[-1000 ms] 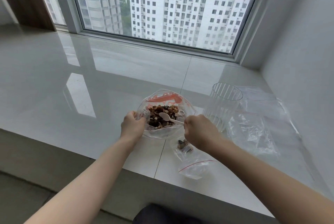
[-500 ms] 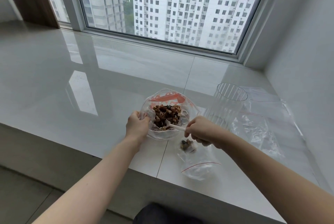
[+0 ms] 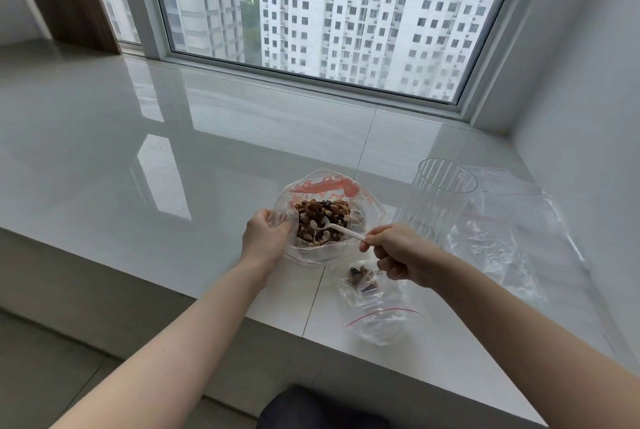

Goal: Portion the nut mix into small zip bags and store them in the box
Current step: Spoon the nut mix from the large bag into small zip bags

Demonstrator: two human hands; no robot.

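Gripping the crinkled big bag's (image 3: 332, 193) rim, the left hand (image 3: 265, 236) steadies it; the right hand (image 3: 398, 250) pinches a white plastic spoon (image 3: 341, 230) in the nut mix (image 3: 322, 219). A small zip bag (image 3: 372, 300) lies at five o'clock near the glossy sill's (image 3: 173, 158) edge.

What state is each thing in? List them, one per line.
big bag: open, holds nut mix, gripped at its rim.
spoon: in the nuts, held by its handle.
small bag: lying flat, few nuts inside.
clear container: upright, open.
left hand: grips big bag.
right hand: holds spoon.
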